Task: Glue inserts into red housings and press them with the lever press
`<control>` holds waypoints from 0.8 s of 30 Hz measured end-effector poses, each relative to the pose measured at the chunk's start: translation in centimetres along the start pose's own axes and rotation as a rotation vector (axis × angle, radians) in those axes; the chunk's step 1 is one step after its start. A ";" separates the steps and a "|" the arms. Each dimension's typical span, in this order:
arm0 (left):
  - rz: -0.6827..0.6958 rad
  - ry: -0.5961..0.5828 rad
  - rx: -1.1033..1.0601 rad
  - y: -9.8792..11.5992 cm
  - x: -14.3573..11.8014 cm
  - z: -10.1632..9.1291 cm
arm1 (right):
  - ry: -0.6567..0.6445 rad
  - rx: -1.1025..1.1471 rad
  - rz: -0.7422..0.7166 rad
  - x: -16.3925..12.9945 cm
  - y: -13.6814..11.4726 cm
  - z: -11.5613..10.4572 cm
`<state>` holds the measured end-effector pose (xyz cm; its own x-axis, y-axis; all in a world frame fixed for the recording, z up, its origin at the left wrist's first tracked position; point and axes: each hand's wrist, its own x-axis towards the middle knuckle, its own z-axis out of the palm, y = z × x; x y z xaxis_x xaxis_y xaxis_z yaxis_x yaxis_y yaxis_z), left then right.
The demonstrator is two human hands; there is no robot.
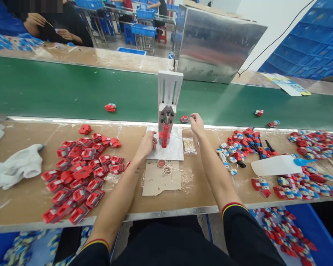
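A metal toggle press [168, 107] with a red handle stands upright on a pale base plate [173, 149]. My left hand [148, 145] is at the left side of this plate, its fingers loosely bent and apart, with nothing visible in them. On the right, my right hand [196, 123] reaches to the near edge of the green belt, fingers slightly curled and open. Just left of its fingertips, a small red and grey plastic toy part [184, 119] lies on the belt, apart from the hand.
Red parts [80, 166] are heaped at left beside a white cloth [19, 166]. Cotton swabs [189, 145] and small cups [167, 170] on cardboard [161, 186] lie centrally. Assembled pieces [299, 188] and a white bottle [276, 165] are at right. A co-worker [63, 27] sits across the green belt [58, 88].
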<state>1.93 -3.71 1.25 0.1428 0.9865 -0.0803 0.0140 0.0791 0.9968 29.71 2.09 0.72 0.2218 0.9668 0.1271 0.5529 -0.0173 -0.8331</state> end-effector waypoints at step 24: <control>0.141 -0.141 -0.450 1.9 -12.0 1.0 | -0.114 -0.102 -0.794 -21.3 -10.2 -1.7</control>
<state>1.23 -15.51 4.13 0.2458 0.9654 0.0873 -0.4396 0.0307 0.8977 20.75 -18.80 7.43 -0.3479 0.7204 0.6000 0.5833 0.6673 -0.4631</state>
